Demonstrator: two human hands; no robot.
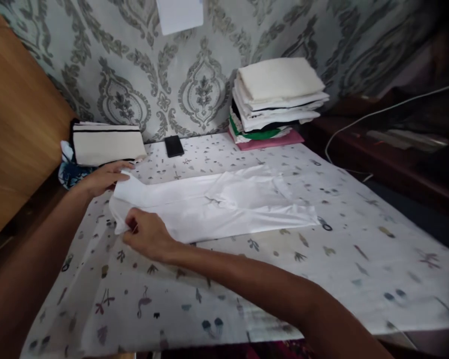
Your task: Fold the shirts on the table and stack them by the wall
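Note:
A white garment lies stretched lengthwise across the patterned cloth on the table, with creases near its middle and its narrower parts toward the right. At its upper left corner, my left hand pinches the white fabric between thumb and fingers. My right hand is closed on the lower left edge of the same garment, fingertips together. Some of the fabric hangs loosely between the two hands.
A tall stack of folded clothes stands at the back right. Folded cream cloth lies at the back left, beside a black phone. Wooden furniture borders the left side. A white cable hangs at the right.

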